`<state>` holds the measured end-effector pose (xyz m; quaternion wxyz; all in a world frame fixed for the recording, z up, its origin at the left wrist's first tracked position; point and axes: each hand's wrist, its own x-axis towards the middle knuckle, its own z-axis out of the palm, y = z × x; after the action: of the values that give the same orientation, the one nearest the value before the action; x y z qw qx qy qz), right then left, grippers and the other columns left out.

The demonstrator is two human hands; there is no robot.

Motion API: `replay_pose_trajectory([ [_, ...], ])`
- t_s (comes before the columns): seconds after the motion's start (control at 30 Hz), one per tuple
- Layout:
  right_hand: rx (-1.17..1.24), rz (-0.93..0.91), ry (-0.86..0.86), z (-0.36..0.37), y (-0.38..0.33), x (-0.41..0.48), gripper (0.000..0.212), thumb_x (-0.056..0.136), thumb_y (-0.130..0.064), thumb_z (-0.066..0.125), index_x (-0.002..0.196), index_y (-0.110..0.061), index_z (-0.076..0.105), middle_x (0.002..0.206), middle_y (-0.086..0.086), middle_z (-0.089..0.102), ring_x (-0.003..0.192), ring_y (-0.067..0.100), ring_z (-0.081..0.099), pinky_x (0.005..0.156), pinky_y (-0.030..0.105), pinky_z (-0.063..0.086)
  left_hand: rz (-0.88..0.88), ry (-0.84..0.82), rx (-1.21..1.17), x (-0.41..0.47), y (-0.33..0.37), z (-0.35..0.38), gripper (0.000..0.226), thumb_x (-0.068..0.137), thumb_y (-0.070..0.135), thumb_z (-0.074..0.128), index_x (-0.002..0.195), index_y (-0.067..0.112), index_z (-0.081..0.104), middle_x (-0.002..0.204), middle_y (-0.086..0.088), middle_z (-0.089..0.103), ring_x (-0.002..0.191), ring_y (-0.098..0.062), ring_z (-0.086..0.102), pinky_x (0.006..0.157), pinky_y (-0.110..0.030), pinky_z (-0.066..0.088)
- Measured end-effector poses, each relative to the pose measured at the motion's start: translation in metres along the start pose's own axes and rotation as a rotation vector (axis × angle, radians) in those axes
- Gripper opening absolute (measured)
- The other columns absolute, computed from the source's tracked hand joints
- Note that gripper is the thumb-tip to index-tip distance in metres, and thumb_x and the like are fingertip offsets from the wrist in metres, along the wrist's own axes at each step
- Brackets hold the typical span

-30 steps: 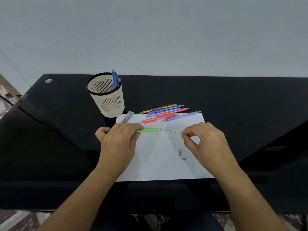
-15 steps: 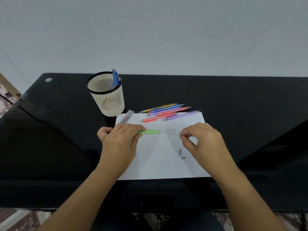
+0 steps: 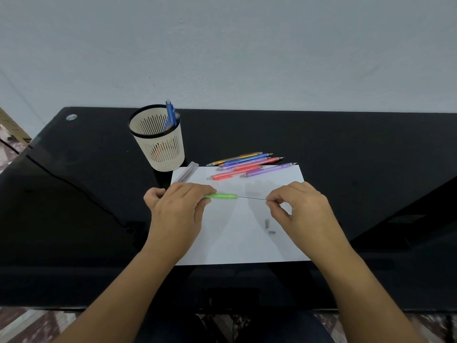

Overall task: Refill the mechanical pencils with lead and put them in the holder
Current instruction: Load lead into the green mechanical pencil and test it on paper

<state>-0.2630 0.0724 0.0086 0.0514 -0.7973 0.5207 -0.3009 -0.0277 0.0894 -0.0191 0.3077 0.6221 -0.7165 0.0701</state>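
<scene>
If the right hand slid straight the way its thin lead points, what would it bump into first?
Most likely the end of the green pencil, held by the left hand. The right hand pinches the lead, whose far tip meets that end. Both seem level, though depth is hard to judge.

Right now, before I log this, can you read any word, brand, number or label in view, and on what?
No text reads in this view.
The green pencil in the left hand: no print visible.
The lead in the right hand: bare.
The loose pencils: any barrel print too small to read.
The lead case: no legible label.
The holder and paper sheet: plain.
</scene>
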Motion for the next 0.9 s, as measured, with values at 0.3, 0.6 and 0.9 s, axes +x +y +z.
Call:
replay_pose_trajectory([
  [0.3, 0.011, 0.021, -0.016, -0.0005, -0.0012, -0.0004, 0.013, 0.076, -0.009, 0.076, 0.083, -0.019, 0.072, 0.079, -0.006, 0.067, 0.073, 0.012, 0.06, 0.069, 0.022, 0.047, -0.023, 0.001, -0.007, -0.0006, 0.0007, 0.0013, 0.02, 0.084, 0.017, 0.071, 0.099, 0.03, 0.07, 0.098, 0.015, 0.069, 0.093, -0.007, 0.061, 0.084, -0.032, 0.017],
  [0.6, 0.003, 0.005, -0.035, 0.0012, 0.0033, -0.0028, 0.014, 0.077, -0.009, 0.075, 0.082, -0.021, 0.07, 0.076, -0.008, 0.064, 0.072, 0.012, 0.057, 0.067, 0.025, 0.049, -0.017, 0.009, -0.022, -0.0022, -0.0004, 0.003, 0.017, 0.087, 0.019, 0.068, 0.099, 0.031, 0.069, 0.099, 0.017, 0.068, 0.095, -0.005, 0.06, 0.085, -0.032, 0.018],
  [0.9, 0.025, 0.014, -0.025, -0.0009, 0.0006, -0.0023, 0.011, 0.079, -0.011, 0.074, 0.084, -0.02, 0.071, 0.079, -0.009, 0.066, 0.074, 0.012, 0.058, 0.069, 0.027, 0.051, -0.033, -0.022, -0.02, -0.0015, 0.0008, 0.0016, 0.022, 0.084, 0.017, 0.07, 0.101, 0.031, 0.069, 0.1, 0.016, 0.068, 0.096, -0.006, 0.061, 0.087, -0.034, 0.019],
])
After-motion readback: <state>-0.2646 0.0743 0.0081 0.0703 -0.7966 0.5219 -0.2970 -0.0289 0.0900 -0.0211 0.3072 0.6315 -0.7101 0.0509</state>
